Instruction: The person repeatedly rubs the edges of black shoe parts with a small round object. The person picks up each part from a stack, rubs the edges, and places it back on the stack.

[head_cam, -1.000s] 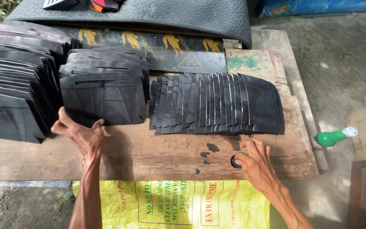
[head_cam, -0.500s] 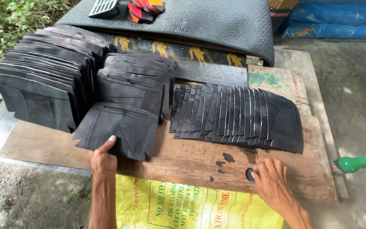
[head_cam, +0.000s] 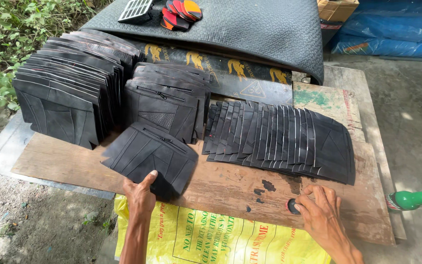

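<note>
My left hand (head_cam: 140, 195) grips a flat black zippered pouch (head_cam: 148, 156) by its near edge, tilted over the wooden board (head_cam: 230, 186). Behind it stands an upright stack of the same pouches (head_cam: 167, 105). A fanned row of flat black rubber panels (head_cam: 282, 139) lies to the right on the board. My right hand (head_cam: 321, 215) rests on the board below that row, fingertips on a small round black piece (head_cam: 293, 206). A larger stack of black panels (head_cam: 69, 93) stands at the far left.
A grey textured rubber mat (head_cam: 250, 27) lies at the back with a small grille and red-orange pieces on it. A yellow printed sack (head_cam: 221, 239) hangs at the near edge. A green bottle (head_cam: 411, 199) lies to the right. Grass borders the left side.
My left hand has pulled one pouch off the middle stack toward me and now holds it. My right hand stays on the small round piece. The view has shifted left.
</note>
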